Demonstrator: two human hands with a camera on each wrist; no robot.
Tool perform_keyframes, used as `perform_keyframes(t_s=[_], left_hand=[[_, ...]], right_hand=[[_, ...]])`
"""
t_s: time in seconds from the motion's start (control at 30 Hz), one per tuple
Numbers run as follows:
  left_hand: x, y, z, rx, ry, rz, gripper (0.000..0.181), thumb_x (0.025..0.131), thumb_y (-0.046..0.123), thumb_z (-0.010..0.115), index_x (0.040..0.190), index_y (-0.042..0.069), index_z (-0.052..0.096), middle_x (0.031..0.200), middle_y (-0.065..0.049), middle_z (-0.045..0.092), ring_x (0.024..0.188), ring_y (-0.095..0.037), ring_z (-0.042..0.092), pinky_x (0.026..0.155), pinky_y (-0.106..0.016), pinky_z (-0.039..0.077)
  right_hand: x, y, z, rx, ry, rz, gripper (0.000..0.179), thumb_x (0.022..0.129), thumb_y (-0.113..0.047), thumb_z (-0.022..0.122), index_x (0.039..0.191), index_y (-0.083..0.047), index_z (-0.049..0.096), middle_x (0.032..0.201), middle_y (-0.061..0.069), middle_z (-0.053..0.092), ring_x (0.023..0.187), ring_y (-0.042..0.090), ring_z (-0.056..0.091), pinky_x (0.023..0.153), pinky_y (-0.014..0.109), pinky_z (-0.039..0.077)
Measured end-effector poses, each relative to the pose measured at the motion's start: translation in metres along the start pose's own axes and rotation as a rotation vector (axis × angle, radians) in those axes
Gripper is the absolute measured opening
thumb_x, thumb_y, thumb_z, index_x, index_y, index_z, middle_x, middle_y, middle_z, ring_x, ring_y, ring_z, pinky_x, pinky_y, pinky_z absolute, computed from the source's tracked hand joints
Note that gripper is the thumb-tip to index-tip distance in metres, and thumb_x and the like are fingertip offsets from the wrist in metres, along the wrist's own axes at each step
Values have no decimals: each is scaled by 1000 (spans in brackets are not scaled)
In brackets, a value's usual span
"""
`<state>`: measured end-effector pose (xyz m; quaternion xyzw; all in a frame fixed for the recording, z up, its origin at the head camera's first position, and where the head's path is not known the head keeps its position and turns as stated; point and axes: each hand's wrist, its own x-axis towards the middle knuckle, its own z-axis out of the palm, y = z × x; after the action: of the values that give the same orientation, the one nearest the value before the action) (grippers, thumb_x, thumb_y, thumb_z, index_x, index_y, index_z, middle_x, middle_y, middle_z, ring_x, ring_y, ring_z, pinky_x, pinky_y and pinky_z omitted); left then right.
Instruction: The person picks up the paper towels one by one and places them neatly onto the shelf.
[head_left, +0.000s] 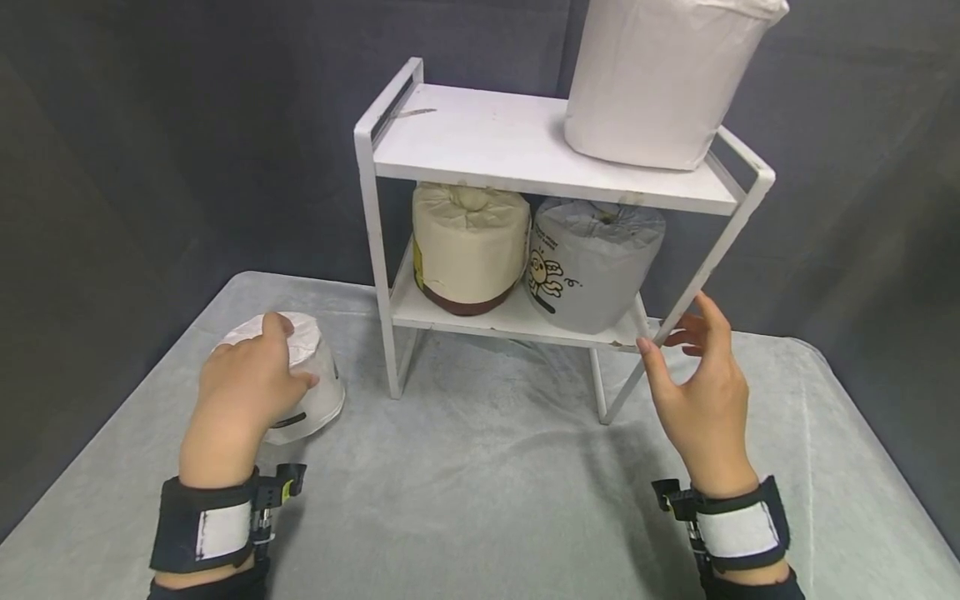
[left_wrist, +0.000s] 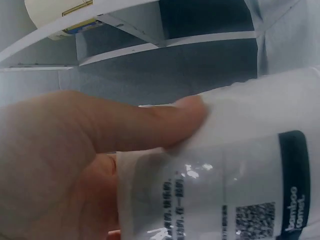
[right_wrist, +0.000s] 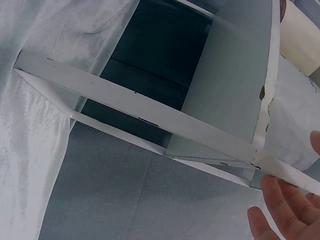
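Note:
My left hand [head_left: 251,371] grips a white plastic-wrapped toilet paper roll [head_left: 324,387] on the cloth-covered table, left of a white two-tier shelf rack [head_left: 480,133]. Its thumb presses the wrapper in the left wrist view, where the roll [left_wrist: 260,165] shows a QR code and a dark label. Around the rack's front right leg is my right hand [head_left: 705,400], thumb on one side and fingers on the other. In the right wrist view its fingers [right_wrist: 277,205] are right at the leg and the thumb stands apart from it.
On the lower shelf stand a cream wrapped roll [head_left: 468,242] and a white wrapped roll with a cartoon print [head_left: 592,267]. A larger white package [head_left: 660,83] rests on the top shelf's right end. Grey cloth covers the table [head_left: 465,500]; dark curtains hang behind.

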<state>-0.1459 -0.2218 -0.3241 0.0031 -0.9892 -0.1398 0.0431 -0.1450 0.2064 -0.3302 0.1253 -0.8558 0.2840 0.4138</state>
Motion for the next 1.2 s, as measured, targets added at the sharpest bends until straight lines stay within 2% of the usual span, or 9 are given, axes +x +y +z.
perform_keyframes(t_s=[0.27,0.47,0.67,0.83,1.0,1.1,1.2], left_hand=[[1,-1,2,2,43,10,70,82,26,76,135,-10,47,110,-35,64,101,-56,57,97,-63,33],[0,-1,2,8,110,-2,63,83,26,73,133,-5,52,111,-32,65,99,-54,59,92,-62,37],[1,-1,1,-29,199,-22,59,85,26,69,135,-1,51,113,-32,64,100,-51,60,90,-60,36],[3,2,1,-73,310,-18,58,85,24,68,135,0,51,112,-33,63,98,-50,60,89,-58,34],[4,6,0,-114,421,-10,58,83,19,71,135,1,53,112,-31,65,98,-51,60,93,-57,35],[3,9,-1,-132,456,-7,57,83,18,72,135,2,53,115,-29,65,102,-50,59,95,-57,36],[2,11,-2,-142,496,-9,57,82,17,72,134,4,54,116,-26,65,102,-49,59,89,-58,41]], right_hand=[[0,-1,1,-11,10,-8,73,84,1,76,145,-2,36,109,23,61,92,37,62,76,50,46],[0,0,2,-16,18,-15,75,83,2,77,145,-2,36,107,23,61,90,37,63,74,51,46],[0,0,2,-14,15,-15,75,83,1,77,146,-3,35,108,23,61,91,37,63,74,50,46],[0,0,2,-10,10,-12,76,83,1,77,146,-3,35,109,23,61,91,37,62,75,51,46],[0,0,3,-10,5,-10,75,84,1,77,146,-2,34,109,23,60,92,37,62,76,51,46],[0,0,2,-8,5,-7,75,84,0,76,146,-2,34,108,23,60,92,37,62,76,50,46],[0,-1,2,-10,11,-8,76,83,1,77,146,-3,34,107,23,60,91,37,63,75,50,46]])
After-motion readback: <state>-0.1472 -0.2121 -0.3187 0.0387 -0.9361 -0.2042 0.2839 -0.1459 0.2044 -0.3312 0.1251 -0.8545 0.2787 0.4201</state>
